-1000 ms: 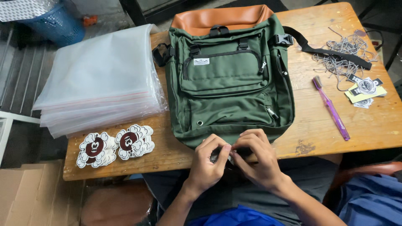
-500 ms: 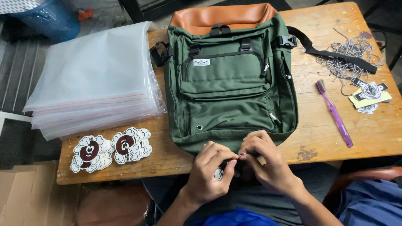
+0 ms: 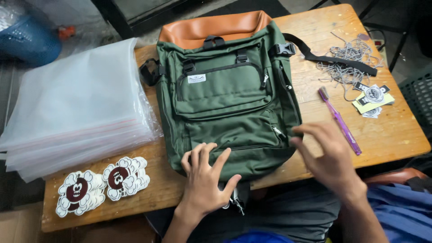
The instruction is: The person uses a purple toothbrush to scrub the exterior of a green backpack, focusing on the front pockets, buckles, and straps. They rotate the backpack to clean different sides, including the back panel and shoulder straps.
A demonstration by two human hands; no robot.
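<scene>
Left hand spread flat on green backpack, right hand open, blurred, empty beside it. I see risk: right sleeve knocks purple toothbrush off table.

Green backpack flat on table, tan top.

Your head camera is the only view you have: it looks almost straight down from above your lap onto the wooden counter, near enough that the counter fills most of the picture. The far edge of the counter lies at the top, and your own hands come in from the bottom edge.
</scene>
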